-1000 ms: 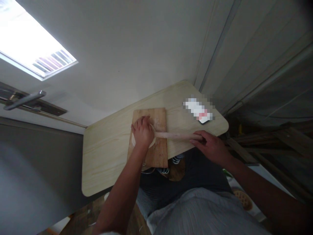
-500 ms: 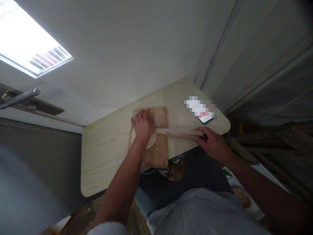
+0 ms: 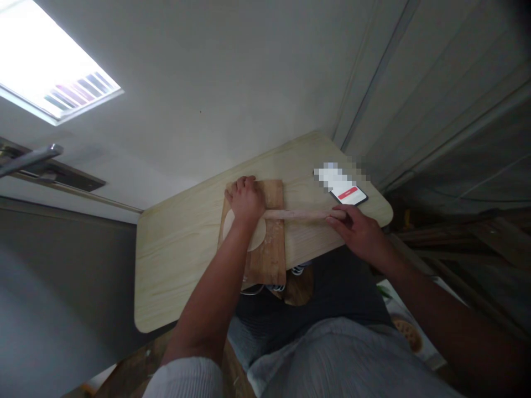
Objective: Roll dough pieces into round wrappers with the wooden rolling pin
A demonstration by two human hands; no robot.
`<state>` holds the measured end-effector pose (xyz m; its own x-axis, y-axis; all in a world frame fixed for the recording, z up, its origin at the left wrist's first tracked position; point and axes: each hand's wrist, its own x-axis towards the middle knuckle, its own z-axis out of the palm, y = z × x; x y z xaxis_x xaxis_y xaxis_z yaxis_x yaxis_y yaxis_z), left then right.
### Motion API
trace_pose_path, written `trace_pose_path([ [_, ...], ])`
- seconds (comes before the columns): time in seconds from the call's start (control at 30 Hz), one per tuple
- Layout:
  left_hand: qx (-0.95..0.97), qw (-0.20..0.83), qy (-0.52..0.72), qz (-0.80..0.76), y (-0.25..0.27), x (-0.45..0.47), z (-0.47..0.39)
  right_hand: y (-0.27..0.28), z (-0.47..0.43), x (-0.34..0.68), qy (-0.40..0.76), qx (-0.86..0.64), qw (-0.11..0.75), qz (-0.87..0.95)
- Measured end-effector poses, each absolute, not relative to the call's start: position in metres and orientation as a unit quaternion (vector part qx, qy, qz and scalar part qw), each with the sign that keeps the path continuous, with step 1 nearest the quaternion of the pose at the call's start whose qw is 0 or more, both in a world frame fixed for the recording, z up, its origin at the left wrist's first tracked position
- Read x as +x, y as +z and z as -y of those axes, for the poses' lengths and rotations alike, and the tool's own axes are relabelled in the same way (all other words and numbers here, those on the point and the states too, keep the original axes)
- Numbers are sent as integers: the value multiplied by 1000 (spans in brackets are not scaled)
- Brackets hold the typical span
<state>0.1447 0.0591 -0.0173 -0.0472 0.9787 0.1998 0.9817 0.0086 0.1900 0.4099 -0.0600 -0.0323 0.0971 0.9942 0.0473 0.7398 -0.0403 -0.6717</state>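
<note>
1. One phone [image 3: 350, 194] is laid face-up on one table [image 3: 178, 265], beyond the right hand [image 3: 360, 232]. Much of its screen is hidden by blurred blocks; on the clear part, one red bar is shown, and the pale marking inside it is too small to be read.
2. Two bare hands are seen. One end of a single wooden rolling pin [image 3: 301, 214] is grasped by the right hand, with the thumb and fingers closed around it.
3. The pin's other end is covered by the left hand [image 3: 246, 200], which is laid palm down over it with the fingers pointed towards the far edge of the board [image 3: 269, 265]. Whether the pin is gripped or only pressed by that hand cannot be told.
4. The pin is held roughly crosswise, its middle over the board's right edge and its right end over the table.
5. One flat, round sheet of dough [image 3: 258, 237] is spread on the board, partly hidden by the left hand and forearm. Its contact with the pin is hidden too.
6. One wooden board is placed on the table, its near end reaching past the table's near edge. Pale smears are left on its surface, beside the dough.
7. One metal door handle [image 3: 31, 159] is mounted at the left, below one bright window [image 3: 53, 50].
</note>
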Motion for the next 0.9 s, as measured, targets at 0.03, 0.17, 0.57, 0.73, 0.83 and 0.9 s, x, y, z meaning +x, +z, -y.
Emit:
trace_pose_path([
  [0.03,-693,8,-139,707,-17,145,-57,-32,61,410,229,-684,276,635],
  [0.17,-705,14,-133,696,-15,145,-46,-31,66,413,247,-678,250,646],
  [0.57,-722,11,-95,685,-9,138,-10,-30,83,411,248,-653,229,678],
  [0.73,-731,13,-90,676,-8,130,27,-30,95,408,266,-623,182,713],
  [0.83,-725,9,-107,680,-9,122,48,-31,103,406,293,-595,155,733],
  [0.9,-701,10,-128,701,-12,116,56,-31,107,405,319,-576,148,738],
])
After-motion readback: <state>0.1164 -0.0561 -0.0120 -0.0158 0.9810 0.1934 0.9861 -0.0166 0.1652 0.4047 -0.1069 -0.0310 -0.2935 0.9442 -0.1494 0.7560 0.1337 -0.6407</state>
